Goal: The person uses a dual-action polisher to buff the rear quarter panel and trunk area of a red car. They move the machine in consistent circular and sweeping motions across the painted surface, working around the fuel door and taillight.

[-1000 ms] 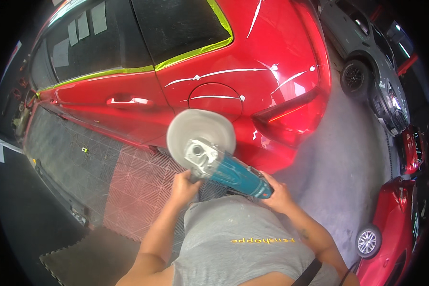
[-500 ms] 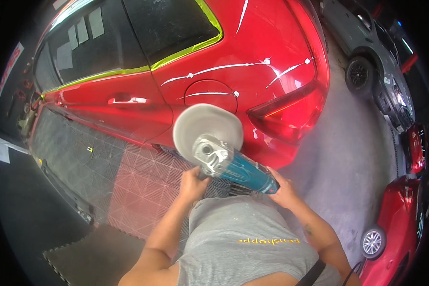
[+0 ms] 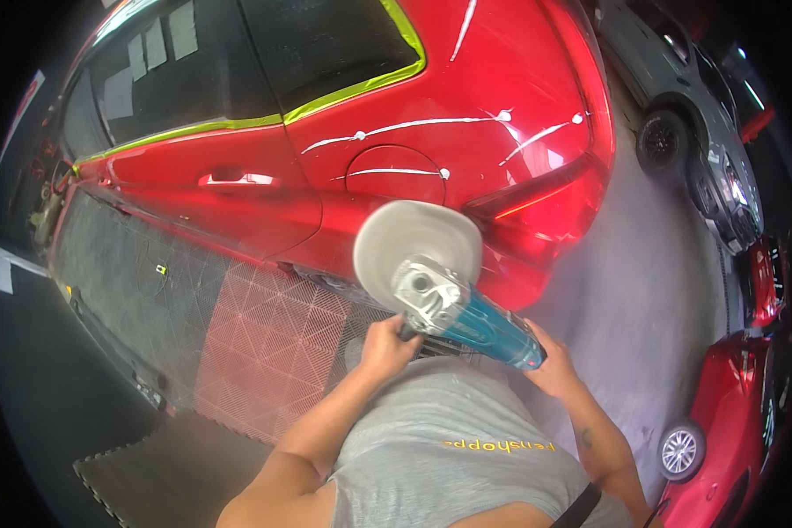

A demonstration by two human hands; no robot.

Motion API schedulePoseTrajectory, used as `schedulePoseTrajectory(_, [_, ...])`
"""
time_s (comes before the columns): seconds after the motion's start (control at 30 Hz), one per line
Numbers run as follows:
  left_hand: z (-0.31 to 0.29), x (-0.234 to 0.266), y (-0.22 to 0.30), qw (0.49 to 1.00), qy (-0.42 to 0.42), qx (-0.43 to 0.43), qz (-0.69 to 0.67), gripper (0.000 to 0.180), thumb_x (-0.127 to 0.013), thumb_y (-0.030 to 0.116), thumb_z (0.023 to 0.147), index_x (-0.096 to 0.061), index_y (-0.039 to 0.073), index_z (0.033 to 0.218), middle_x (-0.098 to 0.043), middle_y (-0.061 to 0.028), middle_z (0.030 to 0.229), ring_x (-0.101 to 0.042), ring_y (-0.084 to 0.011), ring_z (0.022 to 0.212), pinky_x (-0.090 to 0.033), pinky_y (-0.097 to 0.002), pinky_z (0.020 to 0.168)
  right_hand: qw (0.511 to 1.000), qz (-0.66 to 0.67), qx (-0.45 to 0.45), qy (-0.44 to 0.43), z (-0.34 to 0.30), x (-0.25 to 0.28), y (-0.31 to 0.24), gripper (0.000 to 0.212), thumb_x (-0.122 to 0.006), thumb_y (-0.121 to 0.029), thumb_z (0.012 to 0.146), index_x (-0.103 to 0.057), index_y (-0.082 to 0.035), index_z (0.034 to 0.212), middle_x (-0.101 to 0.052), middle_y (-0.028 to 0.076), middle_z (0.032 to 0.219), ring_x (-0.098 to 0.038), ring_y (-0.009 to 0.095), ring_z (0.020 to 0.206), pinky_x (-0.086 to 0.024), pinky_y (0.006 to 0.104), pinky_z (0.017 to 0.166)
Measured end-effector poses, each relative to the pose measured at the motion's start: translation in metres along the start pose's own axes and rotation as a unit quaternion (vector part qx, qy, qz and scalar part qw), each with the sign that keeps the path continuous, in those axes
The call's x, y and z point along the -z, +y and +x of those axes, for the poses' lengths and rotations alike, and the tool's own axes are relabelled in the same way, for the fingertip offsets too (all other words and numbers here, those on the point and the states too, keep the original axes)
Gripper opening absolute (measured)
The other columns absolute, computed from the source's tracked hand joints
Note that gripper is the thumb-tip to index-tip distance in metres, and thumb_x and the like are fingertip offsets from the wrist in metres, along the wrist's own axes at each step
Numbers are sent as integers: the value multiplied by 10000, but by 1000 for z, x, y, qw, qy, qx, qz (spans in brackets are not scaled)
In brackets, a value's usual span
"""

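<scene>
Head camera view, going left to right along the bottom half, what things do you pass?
Black foam mat → red grid floor tiles → left hand → teal polisher → right hand → second red car's wheel.

polisher (image 3: 466,312) rear hidden under right hand (image 3: 550,370)

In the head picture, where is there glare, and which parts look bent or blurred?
Head view: bright glare streaks lie on the red car, strongest by the door handle; the fisheye lens bends the car's straight lines and leaves the corners black; the polisher pad looks soft and smeared, while the left hand stays fairly sharp.
</scene>
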State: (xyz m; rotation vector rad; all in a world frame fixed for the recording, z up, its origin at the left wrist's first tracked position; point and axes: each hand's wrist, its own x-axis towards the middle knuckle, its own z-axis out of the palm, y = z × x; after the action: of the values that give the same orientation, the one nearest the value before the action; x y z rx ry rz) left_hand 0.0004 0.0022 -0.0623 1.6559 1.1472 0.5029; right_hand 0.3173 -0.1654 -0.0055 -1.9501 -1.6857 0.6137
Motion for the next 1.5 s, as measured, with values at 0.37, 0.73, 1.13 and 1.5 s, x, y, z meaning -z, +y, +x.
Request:
schedulePoseTrajectory(0.37, [-5, 84, -20, 995, 60, 60, 57, 324, -832, 166, 917, -778, -11, 1183, -811, -231, 995, -810, -326, 932, -609, -435, 848, 997, 46, -27, -48, 45, -56, -49, 874, -840, -190, 821, -494, -191, 1624, -754, 246, 1244, -752, 432, 1108, -614, 494, 910])
schedulePoseTrajectory(0.73, [-18, 157, -14, 985, 65, 143, 69, 303, -834, 154, 931, -779, -51, 1146, -785, -188, 853, -765, -239, 758, -598, -398, 732, 986, 47, -43, -153, 67, -64, -128, 917, -816, -187, 864, -380, -150, 1669, -707, 275, 1337, -703, 460, 1209, -569, 521, 1013])
schedulePoseTrajectory(1.13, [-24, 49, -5, 994, -46, 54, 81, 304, -830, 170, 896, -766, 56, 1171, -771, -247, 916, -783, -395, 872, -599, -469, 789, 981, 79, -160, -74, -18, -74, -32, 882, -866, -202, 833, -461, -158, 1616, -713, 227, 1392, -694, 409, 1298, -566, 481, 1076])
schedulePoseTrajectory(1.5, [-8, 165, -49, 994, 78, 40, 71, 203, -809, 75, 909, -780, -36, 1077, -757, -184, 808, -731, -235, 711, -573, -407, 705, 985, 0, -71, -159, 100, -101, -114, 878, -790, -210, 879, -378, -211, 1654, -753, 234, 1244, -703, 494, 1148, -569, 565, 990])
